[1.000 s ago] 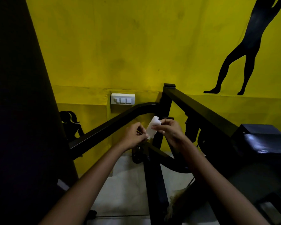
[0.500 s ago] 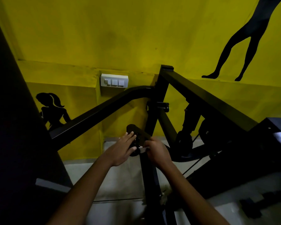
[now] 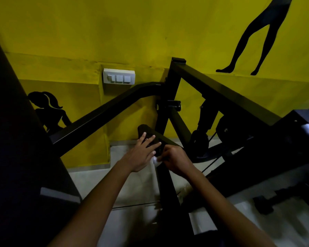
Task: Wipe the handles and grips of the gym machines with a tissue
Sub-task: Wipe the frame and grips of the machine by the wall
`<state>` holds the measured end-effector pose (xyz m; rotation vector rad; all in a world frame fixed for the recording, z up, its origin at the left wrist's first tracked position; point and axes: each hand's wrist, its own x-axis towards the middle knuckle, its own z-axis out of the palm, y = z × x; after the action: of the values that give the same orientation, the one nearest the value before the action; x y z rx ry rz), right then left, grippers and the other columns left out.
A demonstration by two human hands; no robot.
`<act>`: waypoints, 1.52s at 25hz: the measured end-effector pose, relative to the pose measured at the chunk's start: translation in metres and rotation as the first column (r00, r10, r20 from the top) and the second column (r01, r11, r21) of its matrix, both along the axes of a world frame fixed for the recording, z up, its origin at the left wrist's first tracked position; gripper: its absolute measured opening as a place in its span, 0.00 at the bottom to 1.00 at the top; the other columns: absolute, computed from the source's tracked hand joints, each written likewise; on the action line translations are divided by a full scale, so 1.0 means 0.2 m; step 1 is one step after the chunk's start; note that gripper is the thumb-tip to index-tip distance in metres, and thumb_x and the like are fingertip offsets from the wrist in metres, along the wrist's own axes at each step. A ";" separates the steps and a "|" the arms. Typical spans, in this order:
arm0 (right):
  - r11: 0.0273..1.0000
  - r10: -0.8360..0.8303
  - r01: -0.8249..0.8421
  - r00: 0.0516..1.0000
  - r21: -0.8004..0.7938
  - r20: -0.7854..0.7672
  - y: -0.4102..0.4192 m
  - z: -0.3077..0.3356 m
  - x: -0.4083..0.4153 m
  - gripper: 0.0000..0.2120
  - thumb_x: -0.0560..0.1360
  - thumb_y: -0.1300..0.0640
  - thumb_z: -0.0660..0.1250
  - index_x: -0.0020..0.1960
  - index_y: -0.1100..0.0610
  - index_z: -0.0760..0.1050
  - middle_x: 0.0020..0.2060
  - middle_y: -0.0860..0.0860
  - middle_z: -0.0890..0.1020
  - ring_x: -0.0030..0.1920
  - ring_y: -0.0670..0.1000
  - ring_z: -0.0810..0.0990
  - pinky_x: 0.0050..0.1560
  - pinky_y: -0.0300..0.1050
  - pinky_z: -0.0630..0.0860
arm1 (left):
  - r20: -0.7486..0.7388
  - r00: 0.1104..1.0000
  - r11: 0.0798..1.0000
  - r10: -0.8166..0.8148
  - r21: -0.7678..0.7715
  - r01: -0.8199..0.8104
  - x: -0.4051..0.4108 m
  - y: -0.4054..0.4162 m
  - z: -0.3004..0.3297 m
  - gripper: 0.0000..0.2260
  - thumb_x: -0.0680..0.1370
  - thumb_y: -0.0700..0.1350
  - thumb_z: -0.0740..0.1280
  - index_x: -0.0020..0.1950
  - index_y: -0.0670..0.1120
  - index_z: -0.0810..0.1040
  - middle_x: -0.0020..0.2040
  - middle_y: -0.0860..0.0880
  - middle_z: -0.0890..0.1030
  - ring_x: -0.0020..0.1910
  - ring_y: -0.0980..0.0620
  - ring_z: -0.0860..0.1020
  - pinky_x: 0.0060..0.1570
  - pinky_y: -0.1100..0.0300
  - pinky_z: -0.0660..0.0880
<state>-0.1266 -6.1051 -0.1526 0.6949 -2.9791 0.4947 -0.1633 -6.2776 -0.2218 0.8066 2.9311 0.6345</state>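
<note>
Against the yellow wall [image 3: 78,32], my left hand [image 3: 141,154] lay flat-fingered on the grip [image 3: 146,132], which slanted up-left; my right hand [image 3: 175,159] pinched the tissue [image 3: 154,160] just below it.

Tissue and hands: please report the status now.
Left hand flat, fingers straight on black grip. Right hand pinches white tissue beside grip. Nothing in the way.

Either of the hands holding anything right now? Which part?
Right hand pinches the white tissue at its bunched top edge. Left hand holds nothing; its straight fingers rest on the black grip.
</note>
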 end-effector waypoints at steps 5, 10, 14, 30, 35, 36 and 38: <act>0.999 -0.031 0.031 0.999 0.029 0.010 -0.01 0.00 0.06 0.08 0.72 0.63 0.69 0.49 0.61 0.84 0.47 0.57 0.82 0.47 0.57 0.81 0.41 0.40 0.69 | 0.011 0.999 0.999 0.037 0.016 -0.037 0.02 0.03 0.01 0.21 0.84 0.51 0.51 0.77 0.56 0.56 0.79 0.50 0.49 0.77 0.44 0.36 0.75 0.43 0.51; 1.000 -0.014 0.010 0.989 0.027 0.149 0.07 0.05 0.11 0.07 0.71 0.64 0.70 0.49 0.60 0.84 0.46 0.56 0.82 0.47 0.55 0.80 0.42 0.37 0.67 | -0.004 0.999 0.999 0.041 -0.005 -0.041 0.06 0.05 -0.01 0.22 0.83 0.57 0.52 0.77 0.58 0.57 0.79 0.51 0.50 0.76 0.42 0.35 0.75 0.42 0.48; 1.000 0.000 0.001 0.995 -0.012 0.100 0.02 0.05 0.22 0.08 0.72 0.63 0.70 0.50 0.62 0.83 0.49 0.57 0.81 0.49 0.54 0.80 0.43 0.36 0.65 | 0.007 1.000 1.000 0.028 0.002 -0.028 0.09 0.07 0.00 0.25 0.79 0.62 0.47 0.76 0.59 0.59 0.79 0.52 0.52 0.76 0.42 0.35 0.73 0.44 0.37; 0.987 0.155 -0.152 0.987 -0.060 0.046 0.09 0.07 0.44 0.06 0.71 0.59 0.72 0.46 0.59 0.85 0.44 0.56 0.82 0.41 0.51 0.79 0.37 0.29 0.63 | 0.033 0.999 0.997 -0.022 0.078 0.019 0.28 0.11 0.06 0.21 0.84 0.52 0.53 0.76 0.51 0.61 0.78 0.50 0.56 0.78 0.48 0.43 0.74 0.46 0.40; 0.982 0.100 -0.086 0.992 -0.169 0.071 0.13 0.04 0.54 0.10 0.71 0.65 0.70 0.51 0.61 0.82 0.50 0.57 0.81 0.49 0.51 0.80 0.45 0.35 0.69 | 0.165 0.986 0.990 0.004 0.138 -0.027 0.41 0.16 0.09 0.24 0.83 0.52 0.54 0.78 0.47 0.55 0.79 0.49 0.49 0.78 0.50 0.47 0.75 0.52 0.47; 0.974 0.114 -0.096 0.990 -0.207 0.078 0.13 0.03 0.57 0.09 0.71 0.63 0.70 0.50 0.61 0.82 0.50 0.57 0.81 0.49 0.51 0.80 0.46 0.38 0.71 | 0.170 0.985 0.991 0.011 0.128 -0.033 0.43 0.16 0.10 0.24 0.83 0.52 0.54 0.79 0.47 0.54 0.79 0.49 0.48 0.78 0.51 0.47 0.75 0.53 0.48; 0.962 0.214 -0.207 0.977 -0.179 0.020 0.15 0.02 0.62 0.07 0.70 0.60 0.71 0.47 0.61 0.83 0.46 0.55 0.81 0.45 0.50 0.80 0.43 0.35 0.73 | 0.175 0.984 0.994 0.010 0.108 -0.030 0.47 0.16 0.12 0.25 0.83 0.53 0.53 0.79 0.47 0.53 0.79 0.50 0.47 0.78 0.52 0.46 0.75 0.54 0.50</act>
<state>-0.0024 -6.0746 -0.1491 0.9988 -2.8629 0.7816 -0.0703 -6.2457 -0.1972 0.6920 2.7699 0.8293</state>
